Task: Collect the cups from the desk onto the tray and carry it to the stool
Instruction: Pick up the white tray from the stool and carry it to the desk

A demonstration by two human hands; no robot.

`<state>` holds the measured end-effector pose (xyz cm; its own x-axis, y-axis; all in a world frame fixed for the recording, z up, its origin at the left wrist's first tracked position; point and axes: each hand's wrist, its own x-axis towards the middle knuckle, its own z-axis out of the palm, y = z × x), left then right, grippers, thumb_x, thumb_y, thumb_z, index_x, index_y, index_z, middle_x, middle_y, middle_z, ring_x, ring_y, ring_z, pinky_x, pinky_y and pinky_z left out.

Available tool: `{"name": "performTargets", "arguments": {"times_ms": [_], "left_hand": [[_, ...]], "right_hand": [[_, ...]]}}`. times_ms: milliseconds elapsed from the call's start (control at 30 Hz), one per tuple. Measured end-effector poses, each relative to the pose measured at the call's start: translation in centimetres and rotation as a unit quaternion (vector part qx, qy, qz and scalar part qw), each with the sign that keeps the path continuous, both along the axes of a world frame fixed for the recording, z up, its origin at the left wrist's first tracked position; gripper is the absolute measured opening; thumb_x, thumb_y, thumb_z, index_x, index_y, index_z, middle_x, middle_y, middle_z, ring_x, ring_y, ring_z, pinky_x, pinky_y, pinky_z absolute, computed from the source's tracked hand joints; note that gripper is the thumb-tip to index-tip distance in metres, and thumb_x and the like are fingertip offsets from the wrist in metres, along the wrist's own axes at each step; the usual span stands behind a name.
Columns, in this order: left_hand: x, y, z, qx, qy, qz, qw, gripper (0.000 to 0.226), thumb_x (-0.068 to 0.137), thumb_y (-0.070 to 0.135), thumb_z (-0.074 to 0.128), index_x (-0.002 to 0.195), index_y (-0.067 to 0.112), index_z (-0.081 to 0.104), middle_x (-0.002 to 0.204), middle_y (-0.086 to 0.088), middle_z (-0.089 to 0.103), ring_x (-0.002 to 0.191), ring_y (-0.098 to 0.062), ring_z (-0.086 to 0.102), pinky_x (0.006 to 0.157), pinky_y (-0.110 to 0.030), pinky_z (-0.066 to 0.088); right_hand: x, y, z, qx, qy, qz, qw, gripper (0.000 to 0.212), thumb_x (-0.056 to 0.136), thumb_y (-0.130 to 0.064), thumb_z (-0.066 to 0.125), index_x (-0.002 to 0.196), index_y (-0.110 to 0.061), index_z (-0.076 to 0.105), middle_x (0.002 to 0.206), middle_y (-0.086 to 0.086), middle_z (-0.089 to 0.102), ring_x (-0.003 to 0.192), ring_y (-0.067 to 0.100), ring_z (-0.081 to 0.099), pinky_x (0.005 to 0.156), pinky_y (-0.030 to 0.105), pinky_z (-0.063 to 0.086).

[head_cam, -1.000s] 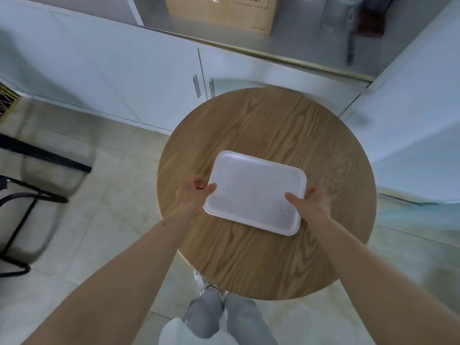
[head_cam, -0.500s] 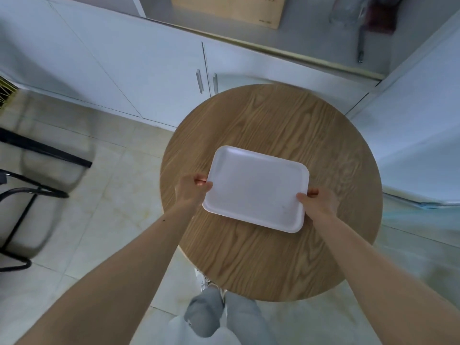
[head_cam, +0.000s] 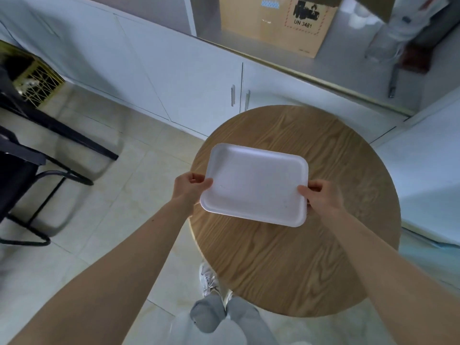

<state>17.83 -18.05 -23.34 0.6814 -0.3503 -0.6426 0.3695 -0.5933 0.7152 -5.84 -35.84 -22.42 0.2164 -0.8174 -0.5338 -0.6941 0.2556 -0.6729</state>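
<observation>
White tray (head_cam: pixel 254 183) held over round wooden stool (head_cam: pixel 311 257), left part jutting past stool edge. Left hand (head_cam: pixel 189 189) clamped on left rim; right hand (head_cam: pixel 321 196) clamped on right rim. Tray bare. Cardboard box (head_cam: pixel 281 23) on counter behind.

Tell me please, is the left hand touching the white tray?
Touching: in the head view the left hand grips the tray, its thumb lying over the rim.
</observation>
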Motion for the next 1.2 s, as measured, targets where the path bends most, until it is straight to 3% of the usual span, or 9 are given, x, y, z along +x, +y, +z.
{"name": "performTargets", "arguments": {"times_ms": [133, 300, 467, 667, 833, 967, 1033, 1133, 1200], "left_hand": [[1.0, 1.7, 1.0, -0.018, 0.007, 0.036, 0.999, 0.014, 0.077, 0.009, 0.076, 0.083, 0.009, 0.062, 0.092, -0.017, 0.068, 0.085, -0.033, 0.066, 0.087, -0.049, 0.057], [2.6, 3.9, 2.1, -0.039, 0.014, 0.078, 0.996, 0.027, 0.062, 0.021, 0.077, 0.081, 0.01, 0.064, 0.086, -0.015, 0.07, 0.085, -0.034, 0.067, 0.085, -0.048, 0.056], [5.5, 6.9, 3.2, -0.058, 0.021, 0.111, 0.992, 0.018, 0.08, 0.008, 0.076, 0.091, 0.008, 0.061, 0.101, -0.019, 0.071, 0.1, -0.039, 0.069, 0.091, -0.053, 0.055], [9.9, 11.4, 4.2, -0.079, 0.01, 0.104, 0.991, 0.031, 0.085, 0.003, 0.07, 0.115, -0.002, 0.067, 0.11, -0.02, 0.072, 0.103, -0.037, 0.069, 0.094, -0.049, 0.055], [14.1, 15.9, 4.9, -0.093, 0.003, 0.111, 0.989, 0.028, 0.087, -0.001, 0.065, 0.115, 0.001, 0.07, 0.106, -0.015, 0.074, 0.102, -0.033, 0.07, 0.095, -0.045, 0.054], [16.9, 19.6, 5.3, -0.099, -0.006, 0.117, 0.988, 0.023, 0.089, 0.0, 0.063, 0.11, 0.005, 0.072, 0.105, -0.014, 0.074, 0.101, -0.033, 0.069, 0.096, -0.045, 0.054], [18.1, 21.2, 5.6, -0.099, -0.008, 0.127, 0.987, 0.024, 0.089, 0.001, 0.062, 0.11, 0.006, 0.072, 0.109, -0.015, 0.074, 0.105, -0.034, 0.069, 0.097, -0.046, 0.053], [19.8, 23.7, 6.0, -0.102, -0.015, 0.146, 0.984, 0.022, 0.091, 0.001, 0.061, 0.109, 0.006, 0.071, 0.114, -0.019, 0.072, 0.107, -0.037, 0.067, 0.098, -0.048, 0.052], [20.9, 25.1, 6.3, -0.105, -0.019, 0.165, 0.981, 0.02, 0.091, 0.0, 0.06, 0.105, 0.007, 0.071, 0.113, -0.02, 0.072, 0.104, -0.037, 0.067, 0.098, -0.049, 0.052]], "right_hand": [[2.6, -0.3, 1.3, -0.012, -0.015, 0.046, 0.999, 0.005, 0.086, -0.015, 0.071, 0.086, -0.019, 0.067, 0.085, -0.002, 0.071, 0.082, 0.023, 0.071, 0.083, 0.045, 0.06], [6.0, 0.1, 2.5, -0.019, -0.021, 0.075, 0.997, 0.01, 0.082, -0.015, 0.074, 0.078, -0.022, 0.067, 0.084, 0.003, 0.073, 0.084, 0.028, 0.073, 0.081, 0.047, 0.06], [10.3, 1.4, 3.2, -0.017, -0.041, 0.098, 0.994, 0.005, 0.08, -0.01, 0.075, 0.08, -0.014, 0.072, 0.084, 0.01, 0.074, 0.086, 0.035, 0.073, 0.079, 0.053, 0.06], [16.0, 4.7, 4.1, -0.032, -0.052, 0.125, 0.99, 0.01, 0.08, -0.009, 0.075, 0.09, -0.011, 0.073, 0.086, 0.01, 0.073, 0.084, 0.032, 0.072, 0.077, 0.048, 0.061], [21.3, 8.7, 4.6, -0.017, -0.067, 0.126, 0.99, 0.009, 0.079, -0.002, 0.074, 0.089, -0.001, 0.073, 0.085, 0.013, 0.07, 0.081, 0.029, 0.067, 0.082, 0.052, 0.059], [25.1, 11.7, 4.9, -0.01, -0.082, 0.139, 0.987, 0.008, 0.077, -0.003, 0.073, 0.073, -0.01, 0.073, 0.081, 0.021, 0.072, 0.075, 0.029, 0.066, 0.076, 0.045, 0.059], [26.8, 13.0, 5.2, -0.007, -0.089, 0.149, 0.985, 0.016, 0.079, -0.003, 0.073, 0.07, -0.016, 0.071, 0.076, 0.013, 0.072, 0.074, 0.028, 0.065, 0.073, 0.043, 0.059], [29.8, 14.9, 5.3, 0.012, -0.099, 0.154, 0.983, 0.004, 0.08, -0.003, 0.073, 0.082, -0.007, 0.074, 0.074, 0.006, 0.07, 0.073, 0.029, 0.066, 0.068, 0.039, 0.061], [31.9, 15.8, 5.2, 0.012, -0.099, 0.162, 0.982, 0.012, 0.078, -0.004, 0.074, 0.089, -0.002, 0.077, 0.075, 0.008, 0.072, 0.073, 0.029, 0.068, 0.067, 0.037, 0.062]]}}
